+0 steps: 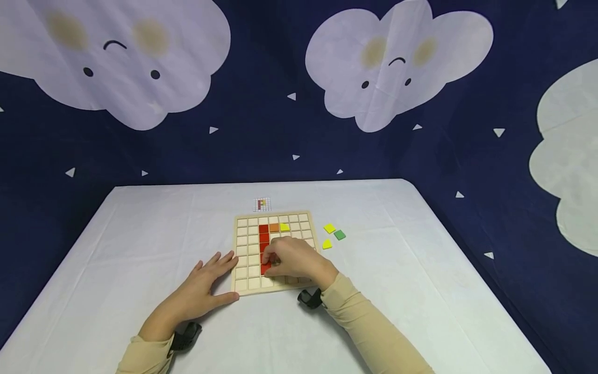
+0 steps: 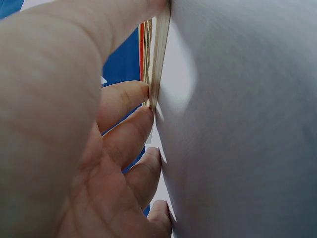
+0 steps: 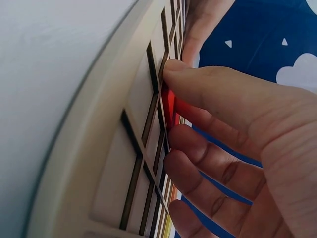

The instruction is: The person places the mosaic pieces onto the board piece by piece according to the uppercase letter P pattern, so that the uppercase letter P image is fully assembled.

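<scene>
1. The right hand had its fingers curled, thumb and index finger drawn in around the lowest red tile; whether that tile was fully seated could not be told.
2. This tile lay between thumb and index tips, toward the near edge of the board, partly covered by the fingers.
3. The hand and wrist hid many cells toward the board's near right corner.
4. Above it, the column of red tiles ran toward the far edge, with an orange tile and a yellow tile to its right.
5. The left hand, fingers spread and gripping nothing, touched the board's left edge.
6. Beside the right edge lay a yellow square, a green square and a yellow rounded piece.
7. Just past the far edge was a pattern card, its detail too small to read.
8. Both sleeves were cut off by the frame.
</scene>
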Motion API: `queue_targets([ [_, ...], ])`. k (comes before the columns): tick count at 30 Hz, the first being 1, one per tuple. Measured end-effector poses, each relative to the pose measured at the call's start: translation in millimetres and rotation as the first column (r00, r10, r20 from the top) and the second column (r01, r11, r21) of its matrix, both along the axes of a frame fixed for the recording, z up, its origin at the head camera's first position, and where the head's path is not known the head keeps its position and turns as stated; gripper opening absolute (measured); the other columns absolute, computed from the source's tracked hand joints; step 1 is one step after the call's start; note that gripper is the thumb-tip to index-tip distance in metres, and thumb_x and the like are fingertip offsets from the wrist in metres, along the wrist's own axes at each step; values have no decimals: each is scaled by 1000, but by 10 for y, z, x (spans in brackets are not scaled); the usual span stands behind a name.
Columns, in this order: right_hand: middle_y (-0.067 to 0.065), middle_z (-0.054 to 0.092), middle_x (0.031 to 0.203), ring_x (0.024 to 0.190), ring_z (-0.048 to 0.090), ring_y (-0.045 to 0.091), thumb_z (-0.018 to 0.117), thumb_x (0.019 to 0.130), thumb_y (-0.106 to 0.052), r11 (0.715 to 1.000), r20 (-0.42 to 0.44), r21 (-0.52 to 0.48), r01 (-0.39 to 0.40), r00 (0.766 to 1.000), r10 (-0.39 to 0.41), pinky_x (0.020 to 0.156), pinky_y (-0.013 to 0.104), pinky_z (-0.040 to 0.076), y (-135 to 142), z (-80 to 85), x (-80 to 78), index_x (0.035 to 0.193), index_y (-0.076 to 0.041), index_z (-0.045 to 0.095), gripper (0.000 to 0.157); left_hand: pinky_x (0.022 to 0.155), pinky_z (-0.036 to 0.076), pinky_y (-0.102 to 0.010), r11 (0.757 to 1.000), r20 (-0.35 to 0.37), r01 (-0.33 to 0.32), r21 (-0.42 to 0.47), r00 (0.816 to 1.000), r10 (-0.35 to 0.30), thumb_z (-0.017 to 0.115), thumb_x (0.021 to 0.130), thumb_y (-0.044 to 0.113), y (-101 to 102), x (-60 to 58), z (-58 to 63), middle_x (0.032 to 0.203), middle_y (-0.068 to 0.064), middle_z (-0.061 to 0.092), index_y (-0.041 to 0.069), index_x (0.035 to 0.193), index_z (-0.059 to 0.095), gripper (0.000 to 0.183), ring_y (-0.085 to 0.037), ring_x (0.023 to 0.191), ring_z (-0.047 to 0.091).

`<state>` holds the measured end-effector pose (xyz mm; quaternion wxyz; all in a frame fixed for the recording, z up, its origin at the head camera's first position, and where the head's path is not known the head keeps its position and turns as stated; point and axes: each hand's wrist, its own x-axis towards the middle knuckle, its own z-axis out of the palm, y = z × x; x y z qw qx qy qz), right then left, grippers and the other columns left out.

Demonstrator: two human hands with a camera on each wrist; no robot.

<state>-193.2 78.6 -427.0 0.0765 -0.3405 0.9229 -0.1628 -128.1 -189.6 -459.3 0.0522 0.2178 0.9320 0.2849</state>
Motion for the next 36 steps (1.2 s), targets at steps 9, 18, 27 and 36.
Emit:
queue_targets([
  [9,-11,68,89,82,59,5,88,92,-32,998,59,-62,4,998,-1,74,20,50,71,4,-34,101,-23,79,15,121,19,-83,1000,-4,-8,5,1000,8,84,91,49,-1,24,3,170,-17,44,8,159,52,86,-54,158,33],
  [18,-6,72,94,83,62,6,84,94,-20,986,113,-159,41,993,-23,78,24,54,466,93,-191,104,-15,79,12,122,18,-83,1000,-9,-10,10,1000,10,84,90,48,6,26,-1,170,-17,44,8,159,52,87,-54,159,32],
  [27,3,78,109,100,70,15,83,95,-17,968,138,-167,187,977,-165,94,37,60,1036,151,-382,116,-9,79,23,121,19,-83,1000,-11,-9,14,1000,9,85,90,48,7,31,-22,169,-18,45,8,159,53,86,-54,158,33],
  [36,4,78,112,105,70,22,85,91,-13,947,130,-140,288,954,-271,96,42,58,1543,174,-518,122,-10,80,32,121,18,-83,1000,-19,-7,20,1000,7,85,90,46,6,29,-10,169,-18,45,8,158,54,84,-54,158,33],
])
